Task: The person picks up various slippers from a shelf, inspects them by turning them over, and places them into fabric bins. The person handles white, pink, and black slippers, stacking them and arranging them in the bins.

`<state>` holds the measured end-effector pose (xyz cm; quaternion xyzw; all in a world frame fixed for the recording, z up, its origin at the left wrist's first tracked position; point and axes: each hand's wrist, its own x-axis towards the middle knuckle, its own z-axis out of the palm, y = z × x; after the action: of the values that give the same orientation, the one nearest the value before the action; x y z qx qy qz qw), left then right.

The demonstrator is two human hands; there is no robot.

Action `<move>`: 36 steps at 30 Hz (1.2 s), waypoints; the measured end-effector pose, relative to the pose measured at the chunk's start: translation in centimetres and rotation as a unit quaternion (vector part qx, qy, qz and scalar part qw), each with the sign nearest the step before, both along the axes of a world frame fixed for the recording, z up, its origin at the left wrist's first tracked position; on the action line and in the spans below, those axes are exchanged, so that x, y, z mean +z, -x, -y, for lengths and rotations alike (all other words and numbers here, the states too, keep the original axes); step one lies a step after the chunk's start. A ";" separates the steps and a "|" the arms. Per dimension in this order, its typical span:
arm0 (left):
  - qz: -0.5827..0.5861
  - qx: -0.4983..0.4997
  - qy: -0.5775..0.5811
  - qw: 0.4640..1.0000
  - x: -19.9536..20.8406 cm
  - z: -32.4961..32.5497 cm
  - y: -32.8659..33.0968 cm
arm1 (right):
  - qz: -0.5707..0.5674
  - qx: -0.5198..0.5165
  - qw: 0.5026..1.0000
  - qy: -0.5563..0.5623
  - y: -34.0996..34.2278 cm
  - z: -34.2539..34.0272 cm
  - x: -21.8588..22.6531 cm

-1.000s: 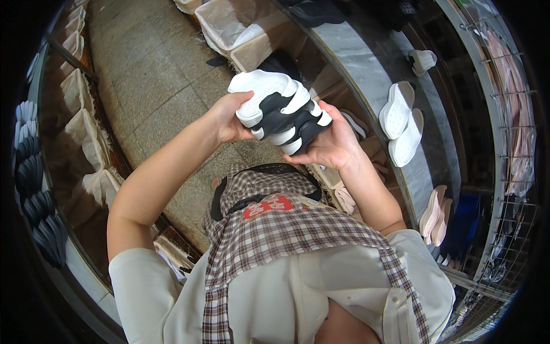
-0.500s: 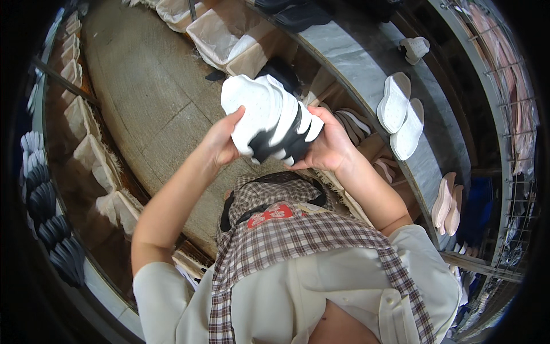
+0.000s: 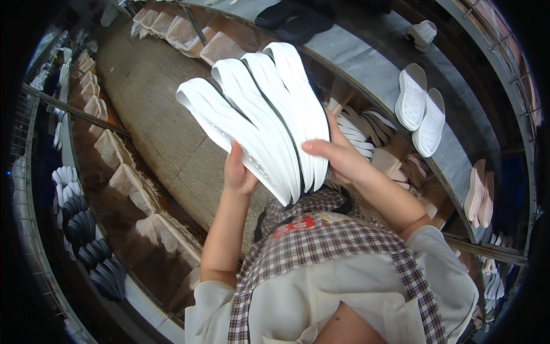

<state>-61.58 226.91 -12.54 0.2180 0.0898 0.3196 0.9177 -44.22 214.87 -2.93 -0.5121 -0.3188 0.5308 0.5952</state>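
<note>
In front of my apron I hold up a stack of white shoe soles point(image 3: 260, 123), with thin dark layers between some of them. The soles lie side by side and fan apart at their far ends. My left hand point(image 3: 239, 172) grips the stack's near left side, thumb on top. On the other side my right hand point(image 3: 339, 153) is closed round the stack, its thumb lying across the white edges. The fingers beneath are mostly hidden.
Right of me, a grey shelf carries a pair of white soles point(image 3: 421, 109), pink soles point(image 3: 479, 194) and black soles point(image 3: 293, 22). Cloth-lined bins point(image 3: 129, 172) line the left side, below dark soles point(image 3: 109, 279). A walkway floor point(image 3: 152, 97) runs between.
The stack has turned in my hands: its black-and-white side faced me before, now the long white edges do. My right thumb now lies over the top. The view has shifted left.
</note>
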 end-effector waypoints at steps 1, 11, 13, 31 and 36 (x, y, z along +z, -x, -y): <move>-0.004 0.005 -0.011 1.000 0.0 -0.2 0.1 | 0.023 0.008 1.000 -0.020 0.1 0.1 0.1; 0.062 0.010 -0.066 0.996 1.1 -1.3 0.7 | 0.113 0.044 0.987 -0.107 0.7 0.9 0.1; 0.055 0.007 -0.084 0.995 1.6 -1.5 0.7 | 0.121 0.043 0.985 -0.114 0.7 1.1 0.1; 0.062 0.033 -0.119 0.990 2.9 -2.3 1.3 | 0.068 -0.003 0.991 -0.116 -0.4 0.6 -0.5; -0.058 0.068 -0.189 0.978 2.6 -2.9 2.0 | 0.148 0.001 0.986 -0.076 -1.7 -0.5 -0.2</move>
<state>-63.56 229.79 -9.96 0.3986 0.0957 0.3797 0.8293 -42.54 215.36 -3.11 -0.5381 -0.4429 0.4242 0.5782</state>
